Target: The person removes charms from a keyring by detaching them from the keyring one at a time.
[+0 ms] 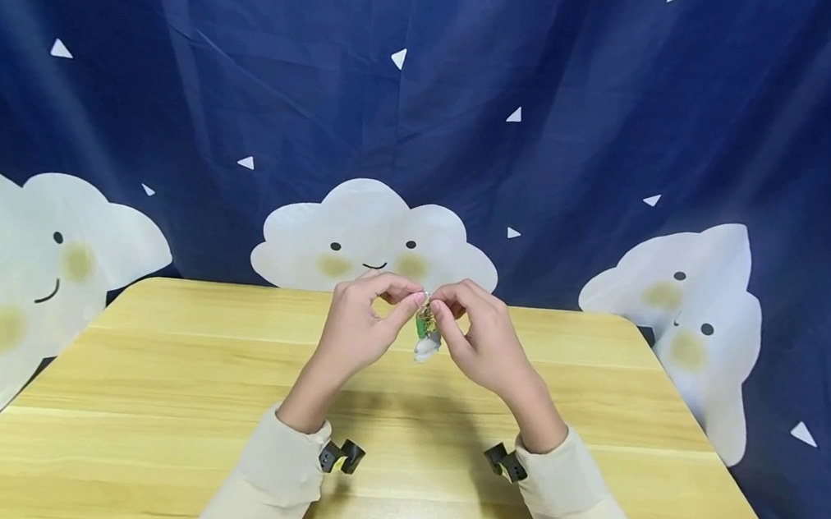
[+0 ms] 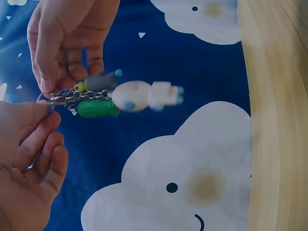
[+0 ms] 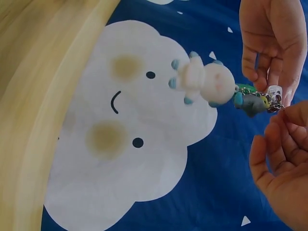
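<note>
A keychain (image 1: 426, 326) hangs above the table between both hands. Its metal ring (image 2: 46, 100) is pinched by my left hand (image 1: 363, 318) between thumb and forefinger. My right hand (image 1: 484, 337) pinches the ring from the other side, its fingertips close to the left ones. From the ring dangle metal chains (image 2: 72, 96), a white figure (image 3: 217, 83) with pale blue feet, a green cylinder-like charm (image 2: 97, 108) and a grey charm with a yellow part (image 3: 252, 104). The fingertips hide part of the ring.
A light wooden table (image 1: 226, 391) lies below the hands. Behind it hangs a dark blue curtain (image 1: 455, 147) printed with white clouds and triangles. A small black camera (image 1: 341, 457) sits on the left cuff and another camera (image 1: 506, 463) on the right.
</note>
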A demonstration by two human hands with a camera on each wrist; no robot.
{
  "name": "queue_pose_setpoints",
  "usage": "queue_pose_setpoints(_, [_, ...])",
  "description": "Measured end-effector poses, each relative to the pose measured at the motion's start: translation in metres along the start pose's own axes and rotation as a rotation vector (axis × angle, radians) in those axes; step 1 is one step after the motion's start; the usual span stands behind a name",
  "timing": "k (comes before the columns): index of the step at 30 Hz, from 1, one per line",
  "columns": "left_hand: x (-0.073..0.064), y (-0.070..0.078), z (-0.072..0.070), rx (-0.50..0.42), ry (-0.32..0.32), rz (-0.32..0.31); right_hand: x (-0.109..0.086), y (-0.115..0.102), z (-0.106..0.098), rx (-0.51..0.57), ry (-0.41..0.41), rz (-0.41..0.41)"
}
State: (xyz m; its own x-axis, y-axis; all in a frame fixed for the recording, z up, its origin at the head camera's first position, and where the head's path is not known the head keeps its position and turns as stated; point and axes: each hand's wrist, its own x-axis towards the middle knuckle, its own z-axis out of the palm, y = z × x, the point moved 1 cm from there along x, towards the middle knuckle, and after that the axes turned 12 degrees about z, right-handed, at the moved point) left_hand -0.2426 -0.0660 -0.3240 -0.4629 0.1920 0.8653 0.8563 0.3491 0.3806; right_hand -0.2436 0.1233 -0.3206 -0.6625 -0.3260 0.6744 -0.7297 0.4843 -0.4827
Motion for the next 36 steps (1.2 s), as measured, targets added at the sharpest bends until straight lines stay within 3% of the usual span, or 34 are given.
queue_pose_setpoints(7, [0.0005,0.0024,0.0023,0.031,0.050,-0.005,-0.0002,-0.0016,0.0018,0.003,0.009,0.012])
queue_pose_setpoints(11, [0.0004,0.0047,0.0035,-0.015,0.077,-0.028,0.0001,-0.0020,0.0024,-0.002,0.052,0.000])
queue_pose_setpoints(14, [0.0006,0.0052,0.0044,-0.051,0.059,-0.033,0.0006,-0.0019,0.0015,0.011,0.081,-0.003])
queue_pose_setpoints(19, [0.0008,0.0042,0.0043,-0.007,0.018,0.022,0.0005,-0.0013,0.0011,0.041,0.078,0.012])
queue_pose_setpoints(24, [0.0010,0.0045,0.0022,0.045,0.059,0.061,0.0005,-0.0036,0.0018,0.072,0.073,0.039])
queue_pose_setpoints(36, [0.0015,0.0076,0.0036,-0.005,0.119,-0.064,0.0007,-0.0051,0.0031,0.022,0.085,0.037])
